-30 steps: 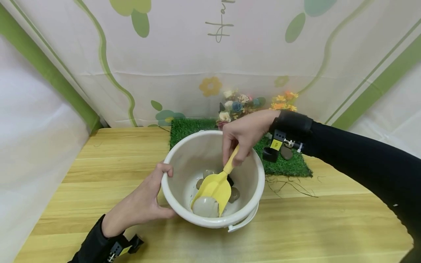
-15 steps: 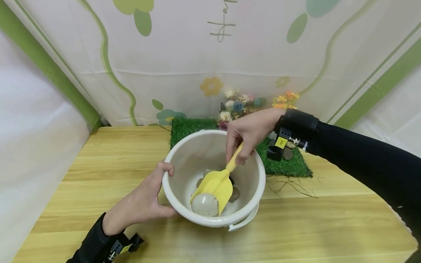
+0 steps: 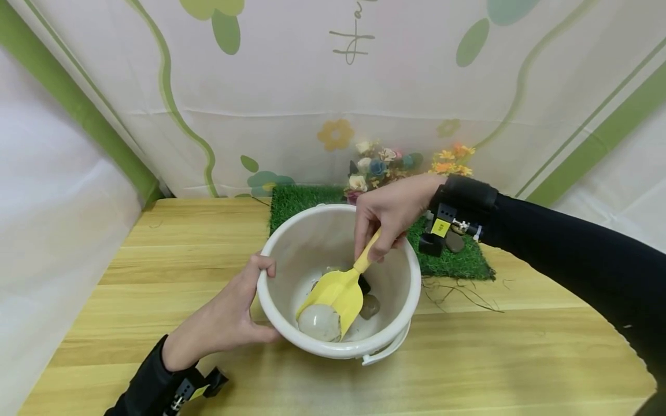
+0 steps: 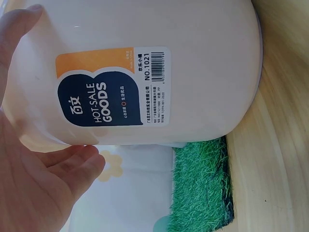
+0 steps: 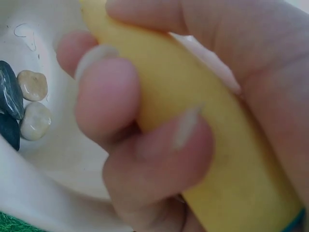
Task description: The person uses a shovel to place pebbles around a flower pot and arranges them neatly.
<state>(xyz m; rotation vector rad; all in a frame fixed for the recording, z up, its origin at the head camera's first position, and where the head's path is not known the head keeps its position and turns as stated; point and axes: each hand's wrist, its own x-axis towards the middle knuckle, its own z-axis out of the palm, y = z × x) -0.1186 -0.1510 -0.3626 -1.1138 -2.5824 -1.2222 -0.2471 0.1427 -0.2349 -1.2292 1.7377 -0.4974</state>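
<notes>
A white plastic bucket (image 3: 398, 283) stands on the wooden table, its mouth leaning toward me. My left hand (image 3: 221, 320) grips its left rim, fingers hooked over the edge and thumb against the outer wall. Inside the bucket, a yellow toy shovel (image 3: 338, 292) slants down with its handle in my right hand (image 3: 387, 211). Fingers wrap around that yellow handle (image 5: 227, 145) in the right wrist view. A large whitish stone (image 3: 318, 322) lies at the front of the shovel's blade. On the bucket floor are a brown pebble (image 3: 369, 307), dark stones (image 5: 8, 92) and pale pebbles (image 5: 34, 86).
Behind the bucket lies an artificial grass mat (image 3: 291, 199) bearing dark stones (image 3: 454, 242). Artificial flowers (image 3: 377, 164) and an orange bunch (image 3: 451, 160) stand at the back. Dry roots (image 3: 460, 292) spread over the table (image 3: 182, 260). A printed curtain (image 3: 260, 81) hangs behind.
The shovel blade and the whitish stone have shifted slightly left inside the bucket, with the right hand moving a little. The left hand keeps its hold on the rim.
</notes>
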